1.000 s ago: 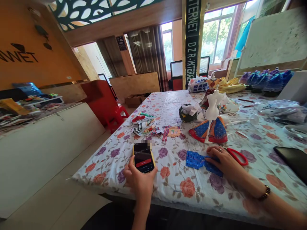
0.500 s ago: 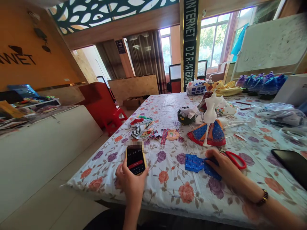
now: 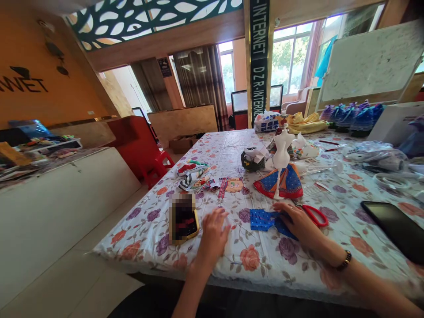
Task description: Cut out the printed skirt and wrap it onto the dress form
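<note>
My left hand (image 3: 214, 232) is over the table between the yellow-cased phone (image 3: 186, 225) and a blue patterned cloth piece (image 3: 262, 220); its fingers are apart and hold nothing. The phone lies on the tablecloth, partly pixelated. My right hand (image 3: 294, 218) rests on the right part of the blue cloth, fingers spread over it. Red-handled scissors (image 3: 315, 215) lie just right of that hand. Behind it a white mannequin (image 3: 282, 152) stands at a blue and orange skirt piece (image 3: 291, 182) with red edging.
A black tablet-like device (image 3: 394, 227) lies at the right. Farther back are a dark green bundle (image 3: 253, 161), cloth scraps (image 3: 194, 174), a printed cutout (image 3: 232, 185), plastic bags (image 3: 377, 154) and yellow cloth (image 3: 306, 123). Red stools (image 3: 164, 160) stand left of the table.
My left hand has let go of the phone and moved right, its fingers now apart. My right hand stays at the blue cloth, its fingers flatter. The view has shifted slightly.
</note>
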`<state>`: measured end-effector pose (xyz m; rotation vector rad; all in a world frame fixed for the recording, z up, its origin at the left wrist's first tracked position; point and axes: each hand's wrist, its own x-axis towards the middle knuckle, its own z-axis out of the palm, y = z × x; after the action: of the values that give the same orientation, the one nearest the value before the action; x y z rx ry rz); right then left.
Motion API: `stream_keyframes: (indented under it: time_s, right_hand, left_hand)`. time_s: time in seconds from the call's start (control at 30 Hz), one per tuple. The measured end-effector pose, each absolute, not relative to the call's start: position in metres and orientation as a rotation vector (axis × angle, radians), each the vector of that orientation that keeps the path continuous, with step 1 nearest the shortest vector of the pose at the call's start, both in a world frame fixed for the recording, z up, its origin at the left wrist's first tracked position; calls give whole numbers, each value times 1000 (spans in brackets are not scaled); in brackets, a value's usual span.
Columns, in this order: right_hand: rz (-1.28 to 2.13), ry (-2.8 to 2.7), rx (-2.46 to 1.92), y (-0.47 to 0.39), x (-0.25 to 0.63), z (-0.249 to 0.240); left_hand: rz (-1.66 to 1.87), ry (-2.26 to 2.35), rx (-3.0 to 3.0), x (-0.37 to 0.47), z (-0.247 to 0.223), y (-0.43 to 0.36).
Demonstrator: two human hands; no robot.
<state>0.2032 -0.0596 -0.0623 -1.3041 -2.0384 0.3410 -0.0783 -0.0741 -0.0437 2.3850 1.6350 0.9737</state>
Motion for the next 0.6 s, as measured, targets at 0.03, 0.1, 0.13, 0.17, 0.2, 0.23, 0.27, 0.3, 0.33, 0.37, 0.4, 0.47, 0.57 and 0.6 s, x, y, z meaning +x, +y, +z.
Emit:
stream_keyframes:
  time_s: [0.03,0.1,0.13,0.17,0.2,0.23,0.27,0.3,0.33,0.37,0.4,0.47,0.57,0.6]
  right_hand:
    - [338,-2034,-1310,-60,203,-62]
    - [337,-2028,-1317,-61,203,-62]
    - [337,-2027,-1318,-61,204,-62]
    - [338,-2026,-1318,-61,204,-62]
    - [340,-2027,-1315,-61,204,-62]
    - [341,-2028,-1311,-61,204,-62]
    - [343,-2029,-1305,-61,204,-61]
    - [344,-2028,-1300,-61,204,-61]
    - [345,-2025,-1295,-61,204,-60]
    - [347,-2022,-1291,-60,204,-60]
    - [350,-2019,-1287,-60,204,-60]
    - [359,-2019,-1278,-60,204,-59]
    - [365,-2031,-1249,-60,202,-56]
    - [361,-2033,-1242,-61,201,-54]
  left_hand:
    - [933,1539,2398,-73,-41,-72]
    - [882,1407,2420,-60,-37,-67]
    - [862,1357,2423,-53,-36,-64]
    - [842,1316,2423,-46,-35,-59]
    - [828,1291,2418,-39,-35,-54]
    - [811,1274,2413,-33,-35,-48]
    - [792,1262,2409,-27,-35,-42]
    - [768,1250,2406,-21,-35,-36]
    - [736,1230,2406,-15,-35,-30]
    - [699,1206,2406,-10,-34,-25]
    - [659,1178,2405,-5,-33,-20]
    - [570,1110,2404,4,-31,-11]
    - [414,999,2384,12,-27,2]
    - [357,961,2371,13,-26,7]
